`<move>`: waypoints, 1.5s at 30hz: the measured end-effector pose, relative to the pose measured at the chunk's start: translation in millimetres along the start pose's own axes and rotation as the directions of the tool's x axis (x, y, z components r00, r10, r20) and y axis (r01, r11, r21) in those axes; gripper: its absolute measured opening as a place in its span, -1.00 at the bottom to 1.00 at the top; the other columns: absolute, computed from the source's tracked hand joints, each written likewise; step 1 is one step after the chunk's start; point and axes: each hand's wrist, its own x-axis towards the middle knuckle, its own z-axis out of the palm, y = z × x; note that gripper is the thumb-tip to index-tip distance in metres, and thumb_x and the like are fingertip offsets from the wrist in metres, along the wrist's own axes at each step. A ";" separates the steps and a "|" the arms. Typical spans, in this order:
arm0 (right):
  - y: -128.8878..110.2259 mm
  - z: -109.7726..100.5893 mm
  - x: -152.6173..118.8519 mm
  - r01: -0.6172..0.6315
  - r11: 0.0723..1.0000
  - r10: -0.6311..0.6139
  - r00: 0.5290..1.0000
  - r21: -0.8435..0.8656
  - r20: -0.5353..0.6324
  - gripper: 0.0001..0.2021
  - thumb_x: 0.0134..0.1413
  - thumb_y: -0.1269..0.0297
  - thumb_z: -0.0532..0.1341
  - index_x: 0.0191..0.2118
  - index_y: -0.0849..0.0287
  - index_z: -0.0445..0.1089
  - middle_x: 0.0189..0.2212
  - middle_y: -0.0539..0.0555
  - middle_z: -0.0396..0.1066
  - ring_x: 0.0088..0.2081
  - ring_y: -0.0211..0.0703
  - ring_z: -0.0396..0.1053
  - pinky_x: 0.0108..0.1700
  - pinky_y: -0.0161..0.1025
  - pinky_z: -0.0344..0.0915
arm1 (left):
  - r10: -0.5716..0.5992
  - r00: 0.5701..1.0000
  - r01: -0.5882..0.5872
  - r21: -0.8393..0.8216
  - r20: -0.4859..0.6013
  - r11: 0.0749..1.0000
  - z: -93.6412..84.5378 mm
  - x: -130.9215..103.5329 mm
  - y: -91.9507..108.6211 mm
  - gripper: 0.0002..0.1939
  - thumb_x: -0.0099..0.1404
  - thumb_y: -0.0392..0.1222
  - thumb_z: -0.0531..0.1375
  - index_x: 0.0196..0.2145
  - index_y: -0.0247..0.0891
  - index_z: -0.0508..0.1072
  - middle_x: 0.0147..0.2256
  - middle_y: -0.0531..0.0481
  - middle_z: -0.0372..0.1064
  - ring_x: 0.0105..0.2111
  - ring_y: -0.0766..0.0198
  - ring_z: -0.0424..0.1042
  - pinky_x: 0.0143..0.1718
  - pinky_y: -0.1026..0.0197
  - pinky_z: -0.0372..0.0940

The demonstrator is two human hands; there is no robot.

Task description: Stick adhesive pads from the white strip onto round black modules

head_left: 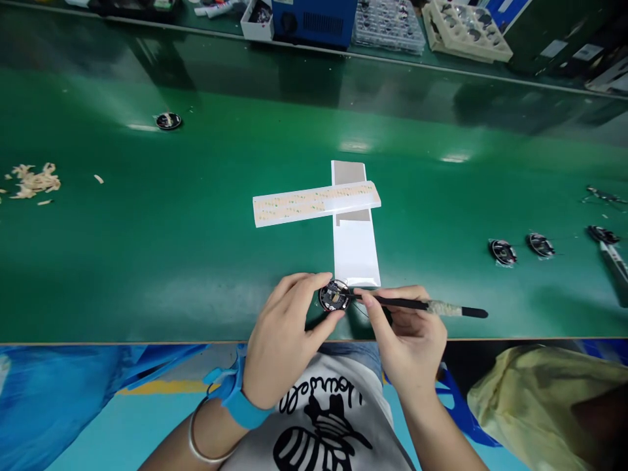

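Near the table's front edge, my left hand (289, 327) pinches a round black component (334, 296) between thumb and fingers. My right hand (409, 327) grips a thin black tool (402, 302) with a taped section near its back end; its tip meets the component's right part. What the tip touches there is too small to tell. Just behind the component lies a white sheet (357, 245) with a grey upper part. A label strip (289, 208) with small beige and green pieces rests across that sheet.
Two round components (503, 252) (540, 244) lie at right, another (602, 234) by the right edge. One more (168, 121) sits back left. Beige scraps (36, 181) are at far left. A blue box (314, 23) and trays (466, 29) stand on the back shelf.
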 end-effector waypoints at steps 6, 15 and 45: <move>2.3 1.2 -0.6 0.008 1.000 -0.008 1.000 0.022 0.002 -0.85 0.01 0.46 0.36 -0.30 0.07 0.48 -0.37 -0.03 0.48 -0.28 -0.16 0.59 -0.21 -0.28 0.57 | 0.029 0.999 -0.028 0.019 -0.035 0.999 1.4 -0.8 -0.1 -0.66 0.26 -0.24 0.30 -0.04 -0.16 0.33 -0.11 -0.08 0.42 -0.03 0.11 0.41 -0.07 0.07 0.42; 2.0 -1.1 -1.6 0.002 1.000 -0.002 1.000 0.013 0.014 -0.87 0.02 0.44 0.35 -0.31 0.10 0.45 -0.38 -0.01 0.52 -0.28 -0.14 0.60 -0.23 -0.27 0.56 | 0.123 0.992 -0.122 0.020 -0.028 0.992 1.6 1.0 0.3 -0.83 0.28 -0.26 0.29 -0.19 -0.22 0.38 -0.13 -0.04 0.47 -0.02 0.12 0.37 -0.02 0.04 0.39; 6.2 -1.6 -1.3 0.013 0.999 -0.011 0.999 -0.036 0.050 -0.86 0.05 0.43 0.33 -0.25 0.07 0.46 -0.32 0.02 0.52 -0.22 -0.09 0.58 -0.16 -0.15 0.56 | 0.156 0.987 -0.153 0.088 -0.026 0.984 0.7 1.5 -1.3 -0.70 0.31 -0.22 0.26 -0.02 -0.19 0.35 -0.10 -0.06 0.49 -0.05 0.08 0.39 -0.05 0.00 0.41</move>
